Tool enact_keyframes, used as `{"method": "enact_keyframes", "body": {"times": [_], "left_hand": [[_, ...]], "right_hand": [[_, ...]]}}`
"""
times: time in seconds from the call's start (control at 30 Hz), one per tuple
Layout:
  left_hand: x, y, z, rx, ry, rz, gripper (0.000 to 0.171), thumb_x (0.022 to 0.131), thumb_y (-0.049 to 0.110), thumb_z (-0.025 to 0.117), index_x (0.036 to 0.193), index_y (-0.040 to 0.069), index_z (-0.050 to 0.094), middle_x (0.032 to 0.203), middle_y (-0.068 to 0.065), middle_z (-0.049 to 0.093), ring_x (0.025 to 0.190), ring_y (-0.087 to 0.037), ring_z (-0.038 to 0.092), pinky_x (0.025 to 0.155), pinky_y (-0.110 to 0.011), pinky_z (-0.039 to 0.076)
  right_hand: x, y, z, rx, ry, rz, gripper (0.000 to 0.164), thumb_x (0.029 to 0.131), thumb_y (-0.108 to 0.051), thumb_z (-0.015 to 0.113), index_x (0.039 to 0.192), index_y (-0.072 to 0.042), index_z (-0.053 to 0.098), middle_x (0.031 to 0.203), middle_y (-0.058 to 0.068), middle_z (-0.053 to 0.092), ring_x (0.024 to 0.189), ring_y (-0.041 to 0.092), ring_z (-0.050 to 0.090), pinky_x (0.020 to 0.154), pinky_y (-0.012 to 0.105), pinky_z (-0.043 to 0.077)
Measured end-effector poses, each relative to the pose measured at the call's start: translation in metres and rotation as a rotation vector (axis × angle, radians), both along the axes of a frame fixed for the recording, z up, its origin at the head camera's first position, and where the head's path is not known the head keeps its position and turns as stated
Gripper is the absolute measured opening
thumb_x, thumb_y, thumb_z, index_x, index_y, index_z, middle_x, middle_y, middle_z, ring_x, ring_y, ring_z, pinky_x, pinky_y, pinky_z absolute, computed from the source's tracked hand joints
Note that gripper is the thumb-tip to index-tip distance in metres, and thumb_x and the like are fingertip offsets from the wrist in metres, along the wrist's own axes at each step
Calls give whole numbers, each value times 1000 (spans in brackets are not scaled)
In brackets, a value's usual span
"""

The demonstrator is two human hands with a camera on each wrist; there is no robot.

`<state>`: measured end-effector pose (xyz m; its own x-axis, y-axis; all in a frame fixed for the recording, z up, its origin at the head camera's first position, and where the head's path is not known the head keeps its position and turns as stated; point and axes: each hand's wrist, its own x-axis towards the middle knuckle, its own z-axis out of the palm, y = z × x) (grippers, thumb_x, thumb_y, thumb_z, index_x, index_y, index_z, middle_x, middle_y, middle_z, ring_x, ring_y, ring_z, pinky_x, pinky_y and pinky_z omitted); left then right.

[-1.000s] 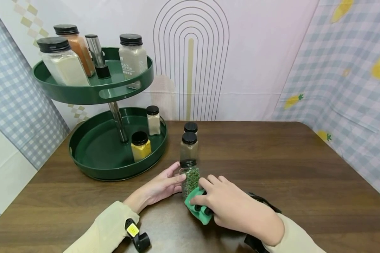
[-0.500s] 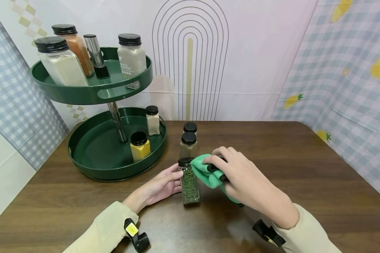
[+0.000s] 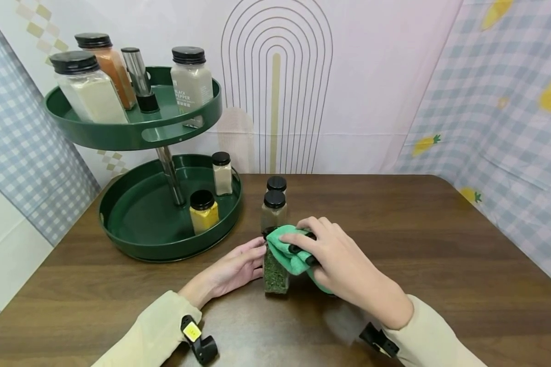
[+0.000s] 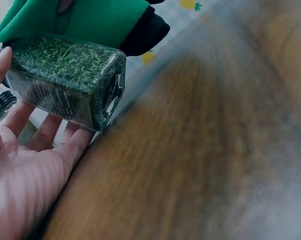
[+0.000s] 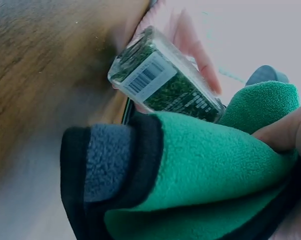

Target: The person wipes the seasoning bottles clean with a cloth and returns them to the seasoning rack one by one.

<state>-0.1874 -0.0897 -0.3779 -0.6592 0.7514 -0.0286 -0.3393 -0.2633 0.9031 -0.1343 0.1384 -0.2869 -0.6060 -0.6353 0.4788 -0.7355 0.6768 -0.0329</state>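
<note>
A square glass jar of dried green herbs (image 3: 275, 279) stands upright on the wooden table. My left hand (image 3: 236, 266) steadies it from the left, thumb near the lid and fingers along the side, as the left wrist view of the herb jar (image 4: 65, 75) shows. Pinched in my right hand (image 3: 342, 262) is a folded green cloth (image 3: 288, 255) with black edging, laid over the jar's upper right side. It hides most of the black lid. The right wrist view shows a barcode label on the jar (image 5: 153, 80) beside the bunched cloth (image 5: 210, 155).
Directly behind the herb jar stand two black-lidded jars (image 3: 274, 211). To the left is a two-tier green rack (image 3: 133, 244); its lower tray holds a yellow jar (image 3: 204, 216) and a small pale jar (image 3: 222, 178). Larger jars (image 3: 89, 94) and a metal-topped grinder (image 3: 140, 81) fill the upper tray.
My right hand, with the cloth, rose from the jar's lower part to beside its lid, then shifted left over the upper part. The left hand stayed at the jar.
</note>
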Motion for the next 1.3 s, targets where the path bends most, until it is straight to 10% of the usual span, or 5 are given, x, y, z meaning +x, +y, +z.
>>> {"method": "enact_keyframes", "body": {"times": [0.37,0.83,1.3], "left_hand": [[-2,2,-4,40,65,8,27,100,24,43,125,17,38,122,1,53,111,-13,53,96,-32,42],[-1,1,-2,21,-6,72,13,100,24,43,111,19,37,108,0,52,101,-15,56,91,-32,45],[-1,2,-1,21,-27,67,21,101,25,40,119,15,37,116,-1,52,107,-14,53,92,-31,44]], "right_hand": [[-1,-2,-4,63,8,-23,68,64,12,57,123,-23,59,113,7,53,102,24,50,82,39,43],[8,-7,-4,245,-41,37,53,67,4,62,113,-23,62,102,3,52,88,19,48,72,32,41],[15,5,10,322,-403,132,58,70,9,53,111,-31,65,96,-11,53,83,9,45,74,26,42]]}}
